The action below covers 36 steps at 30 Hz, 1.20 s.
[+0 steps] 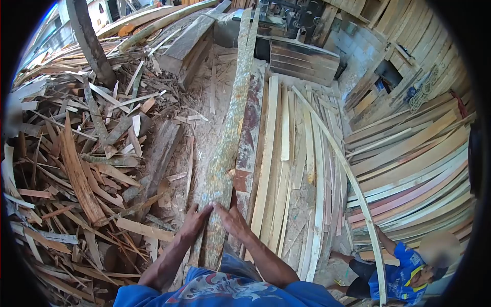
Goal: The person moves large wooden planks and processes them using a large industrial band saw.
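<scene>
A long, bark-covered log (231,138), split into two strips at its far end, stretches away from my body toward a machine. My left hand (196,219) grips its left side, and my right hand (232,221) grips the right side. Both thumbs lie on top of the bark and almost meet; the other fingers are mostly hidden along the sides. Just right of the log runs a worn reddish beam (249,128). My blue shirt fills the bottom of the view.
Scrap wood (76,169) is heaped at left beside a post (91,41). Sawn planks (271,158) lie right of the log, with more boards (414,163) beyond. A co-worker (404,271) at lower right holds a long curved strip (358,189). Dark machinery (294,18) stands at the far end.
</scene>
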Each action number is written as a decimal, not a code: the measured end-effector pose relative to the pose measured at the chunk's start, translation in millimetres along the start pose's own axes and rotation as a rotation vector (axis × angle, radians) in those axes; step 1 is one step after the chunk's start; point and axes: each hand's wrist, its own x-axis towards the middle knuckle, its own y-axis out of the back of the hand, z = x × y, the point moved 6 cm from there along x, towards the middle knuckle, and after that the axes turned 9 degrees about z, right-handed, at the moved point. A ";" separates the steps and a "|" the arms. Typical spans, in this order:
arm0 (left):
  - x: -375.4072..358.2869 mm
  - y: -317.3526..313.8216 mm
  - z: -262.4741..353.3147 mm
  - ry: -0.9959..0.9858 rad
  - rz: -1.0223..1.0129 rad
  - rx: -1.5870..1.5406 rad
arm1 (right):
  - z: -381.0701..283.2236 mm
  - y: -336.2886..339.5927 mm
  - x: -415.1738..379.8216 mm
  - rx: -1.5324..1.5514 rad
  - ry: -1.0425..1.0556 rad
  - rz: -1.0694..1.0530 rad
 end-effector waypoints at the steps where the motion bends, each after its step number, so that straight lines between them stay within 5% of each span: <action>1: 12.7 -6.2 7.9 0.002 0.005 -0.005 | 1.5 4.3 18.5 -0.022 -0.025 0.002; 3: 46.5 -7.7 31.7 -0.060 0.144 0.158 | -6.9 14.5 53.6 0.001 -0.057 0.001; 6: 103.8 -20.3 48.9 -0.113 0.075 0.212 | -30.1 30.9 105.7 0.003 -0.102 0.009; 8: 128.0 -44.9 115.0 -0.132 0.076 0.134 | -64.7 50.5 150.0 -0.007 0.356 0.340; 11: 202.1 -45.7 131.7 -0.055 0.210 0.182 | -81.9 67.3 218.4 0.138 0.188 0.200; 13: 248.7 -62.6 159.7 -0.012 0.048 0.024 | -90.5 81.1 270.6 0.172 0.069 0.111; 17: 354.3 -73.5 216.5 0.011 0.049 -0.037 | -98.3 116.4 401.9 0.093 0.079 0.142; 18: 363.2 -80.5 247.8 -0.136 0.065 0.046 | -93.1 126.2 426.2 0.074 0.060 0.124; 20: 419.6 -86.6 266.3 0.093 -0.008 -0.218 | -120.9 153.7 499.5 0.111 0.189 0.162; 28: 567.7 -61.3 413.2 -0.027 0.192 0.087 | -151.1 278.4 811.9 0.256 0.037 0.169; 34: 693.1 -29.0 414.7 0.090 0.352 0.297 | -236.7 366.5 1019.3 0.219 -0.116 0.093; 36: 713.7 -23.7 406.9 0.201 0.511 0.374 | -323.4 421.2 1097.5 -0.362 0.441 0.572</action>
